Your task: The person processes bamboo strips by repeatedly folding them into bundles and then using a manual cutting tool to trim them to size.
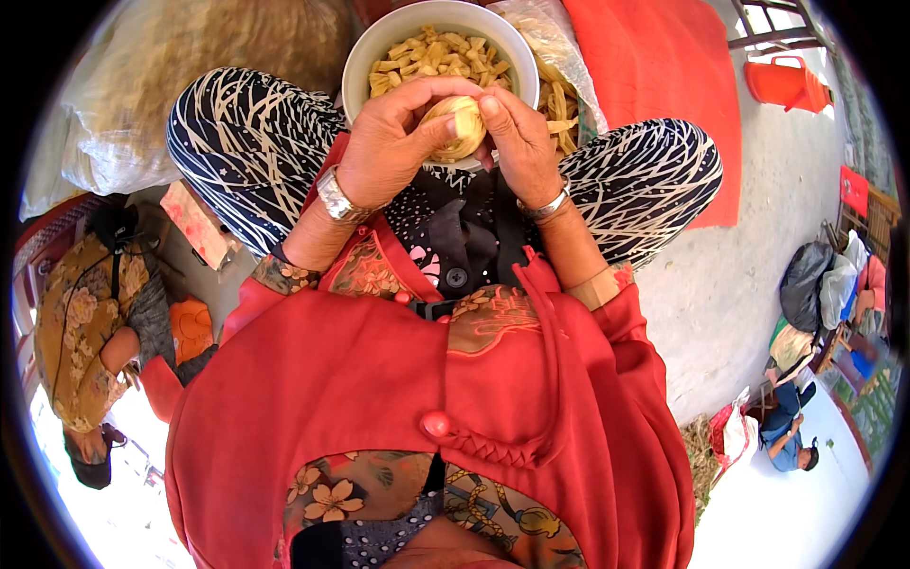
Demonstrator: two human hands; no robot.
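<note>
Both of my hands are over a white bowl point(357, 71), close to its near rim. A rounded, pale yellow bundle of thin strips point(462, 135) sits between them. My left hand point(391, 133) curls round it from the left, thumb across its front. My right hand point(519, 137) pinches its upper right side with thumb and fingers; some fingertips are hidden behind it. Inside the bowl lie many yellowish, folded strip pieces point(438, 55). More long yellow strips point(563, 106) lie in a clear plastic bag point(545, 33) just right of the bowl.
My knees in patterned trousers point(251, 142) flank the bowl. A large filled plastic sack point(190, 76) stands at left, a red cloth point(664, 104) at right. Farther right are a red bucket point(785, 85) and piled bags point(808, 284). One person point(95, 322) sits at left, another point(785, 441) at lower right.
</note>
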